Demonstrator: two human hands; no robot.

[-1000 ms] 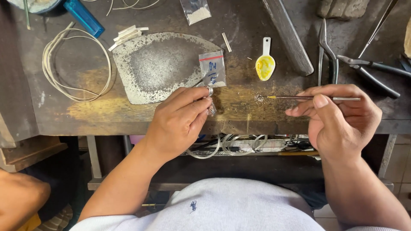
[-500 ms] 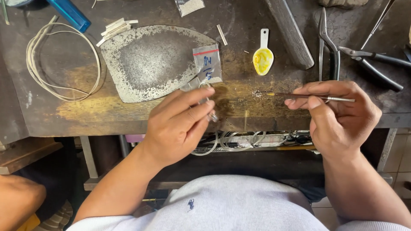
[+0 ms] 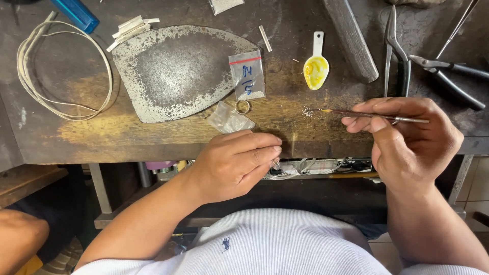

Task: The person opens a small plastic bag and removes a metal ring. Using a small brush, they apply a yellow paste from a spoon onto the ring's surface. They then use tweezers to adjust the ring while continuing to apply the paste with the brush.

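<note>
Left hand: resting at the workbench's near edge, fingers curled and pinched together around something small and glinting at the fingertips; what it is cannot be told.
Right hand: hovering over the near right part of the bench, thumb and first fingers closing firmly on a thin brush, held almost level with its tip pointing left.
Brush tip: sitting just beside a small speckle of pale grains on the worn wood, near the middle of the near edge.
Ring: lying flat on the bench, just below a small zip bag and touching a crumpled clear bag.
Metal plate: pitted, rounded, occupying the bench's centre-left.
Yellow scoop: white-handled spoon with yellow paste, lying toward the far side, well apart from the brush tip.
Pliers and tweezers: lying at the far right corner.
Wire coil: pale loop lying at the left edge.
Blue tube: lying at the far left corner.
Workbench: dark, scarred wood.
Risk, left: the pinched piece is hanging right at the bench's edge, so a loosening grip would likely be dropping it toward the floor.
Risk, right: a shaky brush stroke would probably be scattering the grains.
</note>
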